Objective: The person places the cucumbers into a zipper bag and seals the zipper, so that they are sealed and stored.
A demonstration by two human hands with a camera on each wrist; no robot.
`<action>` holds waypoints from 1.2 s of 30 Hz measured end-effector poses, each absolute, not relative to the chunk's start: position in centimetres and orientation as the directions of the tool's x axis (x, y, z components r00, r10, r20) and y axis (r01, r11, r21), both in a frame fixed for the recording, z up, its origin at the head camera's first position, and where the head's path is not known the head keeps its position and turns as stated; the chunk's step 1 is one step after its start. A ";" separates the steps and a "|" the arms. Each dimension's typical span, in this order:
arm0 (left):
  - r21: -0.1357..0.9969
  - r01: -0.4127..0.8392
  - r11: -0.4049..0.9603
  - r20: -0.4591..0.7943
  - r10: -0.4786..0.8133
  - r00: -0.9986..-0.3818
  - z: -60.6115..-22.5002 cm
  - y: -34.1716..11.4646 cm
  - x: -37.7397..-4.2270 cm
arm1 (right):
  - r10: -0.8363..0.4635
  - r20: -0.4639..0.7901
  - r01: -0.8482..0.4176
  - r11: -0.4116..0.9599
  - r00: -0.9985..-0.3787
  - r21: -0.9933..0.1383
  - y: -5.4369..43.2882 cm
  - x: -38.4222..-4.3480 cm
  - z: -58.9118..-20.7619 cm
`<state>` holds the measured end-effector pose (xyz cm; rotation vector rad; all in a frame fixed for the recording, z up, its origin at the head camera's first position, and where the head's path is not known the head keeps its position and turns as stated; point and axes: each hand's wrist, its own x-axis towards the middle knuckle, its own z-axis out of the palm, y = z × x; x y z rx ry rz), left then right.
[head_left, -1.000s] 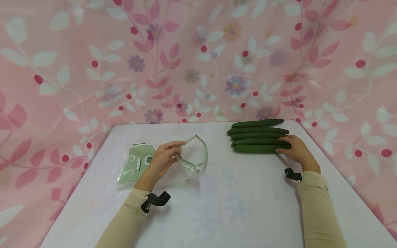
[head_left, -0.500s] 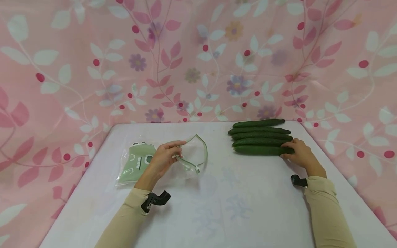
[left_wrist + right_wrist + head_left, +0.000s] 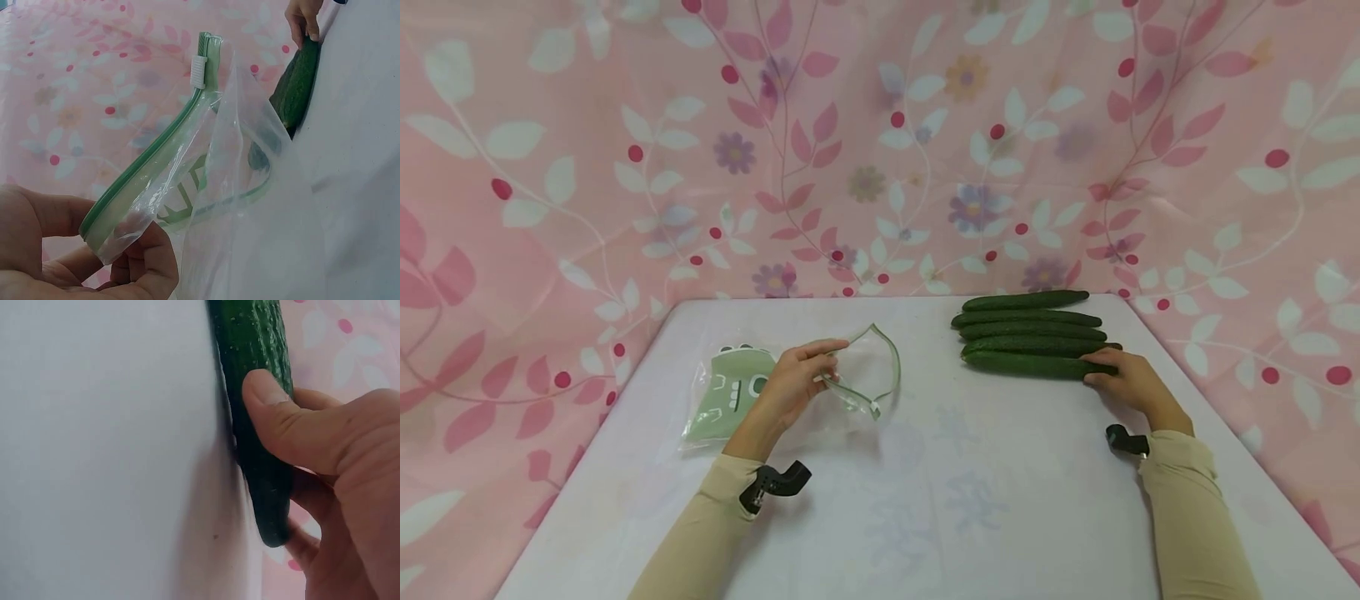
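Note:
My left hand [image 3: 793, 383] pinches the edge of a clear plastic zip bag [image 3: 895, 362], whose green-trimmed mouth gapes to the right. A white slider [image 3: 199, 72] shows on the bag's green zip strip in the left wrist view. Over at the right, my right hand [image 3: 1138, 387] grips the nearest cucumber [image 3: 1018, 364] near its narrow right end. Its thumb lies along the cucumber's near side in the right wrist view, with the other fingers partly hidden behind. Several more cucumbers [image 3: 1030, 320] lie side by side just beyond this one.
A green packet [image 3: 733, 396] with a cartoon face in clear plastic lies left of my left hand; whether it joins the bag is unclear. The white table [image 3: 925, 533] ends at a pink floral cloth [image 3: 880, 167] behind.
My right hand has shifted right and slightly nearer, and the nearest cucumber's right end has swung a little away from the row. My left hand and the bag have hardly moved.

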<state>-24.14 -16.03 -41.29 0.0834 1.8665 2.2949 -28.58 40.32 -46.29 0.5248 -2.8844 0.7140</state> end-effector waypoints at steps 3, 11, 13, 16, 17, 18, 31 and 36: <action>0.976 -0.097 -0.195 -0.061 0.181 -0.982 -41.4 -16.1 -24.2 | -0.288 0.203 -0.350 0.829 -0.936 -0.437 40.4 -28.5 -46.4; 0.976 -0.104 -0.192 -0.068 0.187 -0.980 -41.6 -16.1 -24.1 | -0.288 0.194 -0.346 0.823 -0.938 -0.450 40.7 -28.5 -45.8; 0.975 -0.106 -0.196 -0.070 0.182 -0.981 -41.6 -16.0 -24.1 | -0.284 0.200 -0.346 0.817 -0.938 -0.461 40.5 -28.4 -45.5; 0.974 -0.108 -0.199 -0.072 0.184 -0.980 -41.6 -15.9 -24.1 | -0.271 0.205 -0.338 0.810 -0.940 -0.479 40.1 -28.3 -45.0; 0.974 -0.110 -0.199 -0.072 0.186 -0.980 -41.5 -15.9 -24.1 | -0.264 0.206 -0.333 0.808 -0.942 -0.486 40.0 -28.2 -44.8; 0.973 -0.113 -0.203 -0.075 0.185 -0.980 -41.5 -15.9 -24.0 | -0.258 0.208 -0.329 0.806 -0.943 -0.491 39.9 -28.2 -44.6; 0.974 -0.093 -0.207 -0.052 0.193 -0.980 -41.7 -15.6 -23.9 | -0.238 0.254 -0.339 0.791 -0.937 -0.510 37.5 -27.9 -42.5; 0.971 -0.091 -0.220 -0.050 0.187 -0.981 -41.7 -15.5 -23.9 | -0.245 0.279 -0.360 0.779 -0.928 -0.514 36.5 -27.8 -41.9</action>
